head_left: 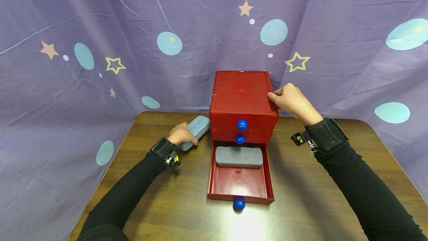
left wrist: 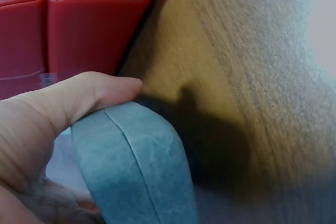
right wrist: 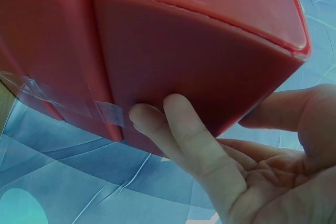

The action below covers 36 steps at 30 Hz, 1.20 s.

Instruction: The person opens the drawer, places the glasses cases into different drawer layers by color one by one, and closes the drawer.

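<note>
Glossy red, the boxy drawer chest (head_left: 243,99) stands far on our wooden table (head_left: 317,196); our right hand (head_left: 292,101) clasps its right back corner, fingers bent around it. Our left hand (head_left: 180,134) grips a rounded blue-grey case (head_left: 197,130) left of the chest, its near end hidden. A matching grey case (head_left: 239,156) lies in the open bottom drawer (head_left: 239,183).

No words, labels, brands or numbers can be read on anything here, neither on the red drawer box (head_left: 243,99) nor elsewhere

A purple curtain (head_left: 100,18) printed with stars and teal ovals hangs at 12 o'clock behind the wooden counter (head_left: 317,196).
</note>
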Each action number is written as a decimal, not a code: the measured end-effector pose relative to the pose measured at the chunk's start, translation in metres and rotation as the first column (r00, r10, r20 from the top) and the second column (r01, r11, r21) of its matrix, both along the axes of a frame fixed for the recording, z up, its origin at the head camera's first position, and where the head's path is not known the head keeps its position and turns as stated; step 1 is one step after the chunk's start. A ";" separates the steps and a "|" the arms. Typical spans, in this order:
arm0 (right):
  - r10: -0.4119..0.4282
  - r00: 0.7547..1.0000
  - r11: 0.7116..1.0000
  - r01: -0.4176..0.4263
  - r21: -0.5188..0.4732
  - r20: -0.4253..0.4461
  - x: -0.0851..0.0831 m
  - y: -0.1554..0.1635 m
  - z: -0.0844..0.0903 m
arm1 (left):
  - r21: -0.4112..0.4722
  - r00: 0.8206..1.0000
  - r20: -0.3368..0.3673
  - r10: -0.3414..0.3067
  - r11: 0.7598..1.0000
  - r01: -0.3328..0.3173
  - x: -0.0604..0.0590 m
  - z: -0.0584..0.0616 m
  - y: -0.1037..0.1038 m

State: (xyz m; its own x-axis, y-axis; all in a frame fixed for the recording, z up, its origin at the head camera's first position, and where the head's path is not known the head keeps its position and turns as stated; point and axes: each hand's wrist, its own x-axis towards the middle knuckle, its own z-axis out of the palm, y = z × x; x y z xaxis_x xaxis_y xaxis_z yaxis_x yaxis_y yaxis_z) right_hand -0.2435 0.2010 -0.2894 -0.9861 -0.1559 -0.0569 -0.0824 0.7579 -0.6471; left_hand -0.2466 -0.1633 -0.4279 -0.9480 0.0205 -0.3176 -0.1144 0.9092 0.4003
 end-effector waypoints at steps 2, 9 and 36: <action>0.001 1.000 1.000 -0.001 -0.002 -0.003 0.000 0.000 0.000 | 0.048 1.000 -0.013 0.008 0.999 -0.007 0.001 0.001 -0.001; 0.006 1.000 1.000 -0.006 -0.014 -0.007 0.001 -0.001 0.001 | 0.148 0.997 -0.045 0.058 0.988 -0.050 0.004 -0.001 -0.007; 0.001 0.999 1.000 -0.001 -0.008 -0.046 0.004 -0.001 -0.003 | 0.522 0.891 -0.326 0.315 0.846 -0.108 0.012 0.018 0.000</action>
